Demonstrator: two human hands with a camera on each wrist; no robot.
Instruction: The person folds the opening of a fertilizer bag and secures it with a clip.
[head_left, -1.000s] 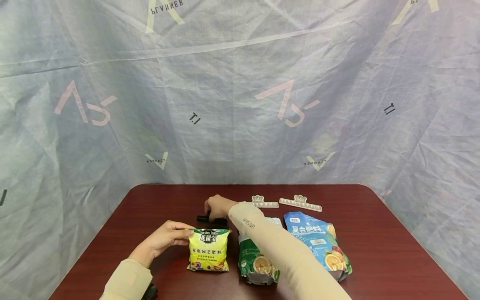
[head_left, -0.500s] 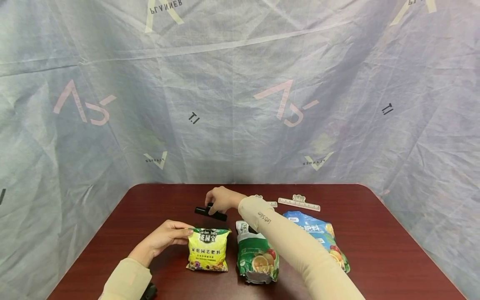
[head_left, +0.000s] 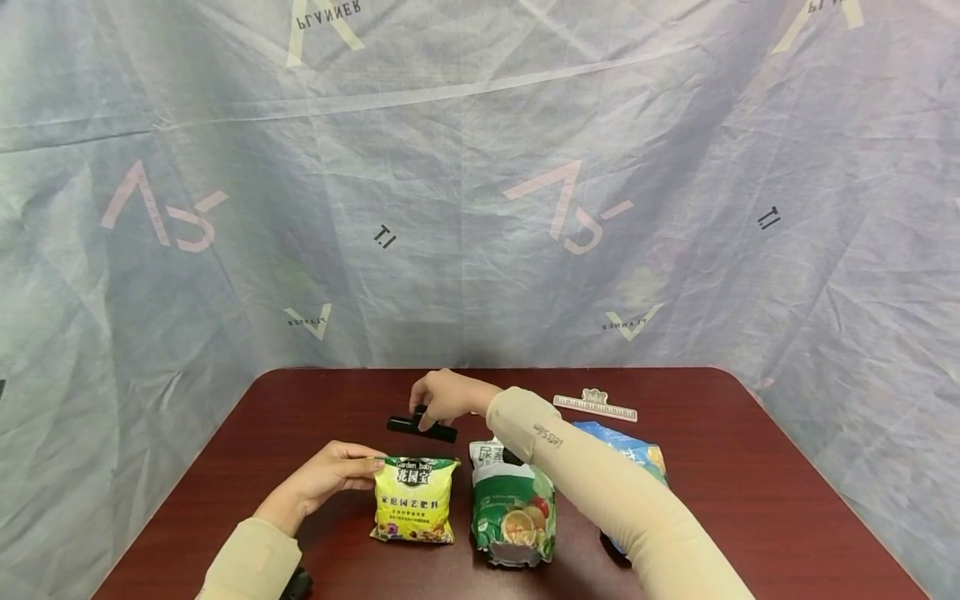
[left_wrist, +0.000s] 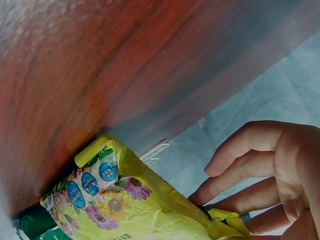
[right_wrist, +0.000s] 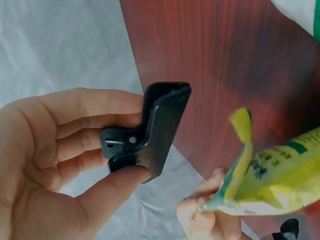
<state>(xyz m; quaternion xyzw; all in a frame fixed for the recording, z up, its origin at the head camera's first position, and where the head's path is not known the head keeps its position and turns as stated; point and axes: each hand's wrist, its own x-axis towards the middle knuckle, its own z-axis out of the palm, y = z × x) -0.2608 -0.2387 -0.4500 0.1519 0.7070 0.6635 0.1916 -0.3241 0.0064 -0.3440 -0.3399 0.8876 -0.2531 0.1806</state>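
Note:
A yellow fertilizer bag with a green top band stands on the table. My left hand pinches its upper left corner between thumb and fingers. Behind the bag, my right hand holds a black bag clip, raised over the table. In the right wrist view the thumb presses one side of the clip and the fingers lie along the other. The left wrist view shows the bag's flowered back, its top corner gathered at the left fingertips.
A green-and-white bag stands right of the yellow one. The right sleeve partly covers a blue bag. Toward the back lies a pale clip with ruler-like marks. A grey cloth hangs behind the table.
My right hand has lifted the black bag clip off the table, and its forearm has shifted right, covering more of the blue bag. My left hand keeps its place on the yellow bag.

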